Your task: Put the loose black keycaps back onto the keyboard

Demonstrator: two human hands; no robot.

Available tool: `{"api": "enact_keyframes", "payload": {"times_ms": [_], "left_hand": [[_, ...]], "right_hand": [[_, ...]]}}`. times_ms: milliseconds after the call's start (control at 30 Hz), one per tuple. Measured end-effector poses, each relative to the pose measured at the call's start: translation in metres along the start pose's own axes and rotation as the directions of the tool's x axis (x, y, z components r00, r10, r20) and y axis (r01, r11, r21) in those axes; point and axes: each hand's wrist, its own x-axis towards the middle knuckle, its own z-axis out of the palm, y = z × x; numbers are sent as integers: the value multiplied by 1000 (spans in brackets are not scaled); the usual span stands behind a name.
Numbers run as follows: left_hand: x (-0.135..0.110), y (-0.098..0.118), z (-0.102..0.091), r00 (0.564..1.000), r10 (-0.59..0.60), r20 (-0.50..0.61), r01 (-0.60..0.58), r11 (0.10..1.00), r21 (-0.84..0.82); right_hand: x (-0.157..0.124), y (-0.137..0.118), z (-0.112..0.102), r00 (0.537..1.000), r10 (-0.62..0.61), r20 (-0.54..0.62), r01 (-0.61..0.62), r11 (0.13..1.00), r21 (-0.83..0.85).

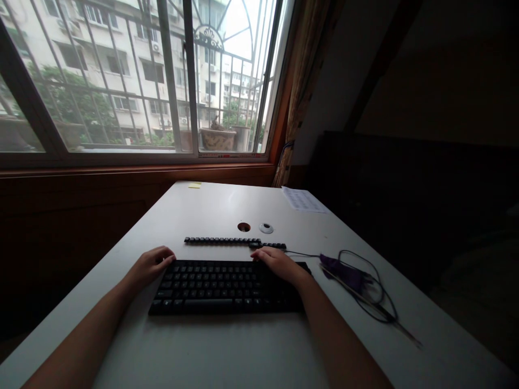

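A black keyboard [219, 286] lies on the white desk [211, 351] in front of me. My left hand [152, 263] rests on its upper left corner with the fingers curled over the edge. Over the keyboard's upper right part my right hand [279, 265] lies palm down, its fingertips pinched at a black keycap at the keyboard's top edge. Just behind the keyboard a row of loose black keycaps [233, 241] stretches across the desk.
A purple-handled tool [344, 274] and a looped dark cable [368, 294] lie right of the keyboard. Farther back are a desk hole [244, 227], a round white cap [266, 228], a printed sheet [303, 200] and a yellow note [194, 185]. A barred window [133, 81] stands behind.
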Motion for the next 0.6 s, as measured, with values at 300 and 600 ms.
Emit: {"api": "enact_keyframes", "payload": {"times_ms": [300,600], "left_hand": [[-2,4,-4,995,-29,-99,26,999,-36],[-8,4,-8,934,-213,-286,181,974,-134]], "right_hand": [[-18,-19,-26,915,-115,-386,161,983,88],[-105,38,-32,788,-173,-591,-12,955,-295]]}}
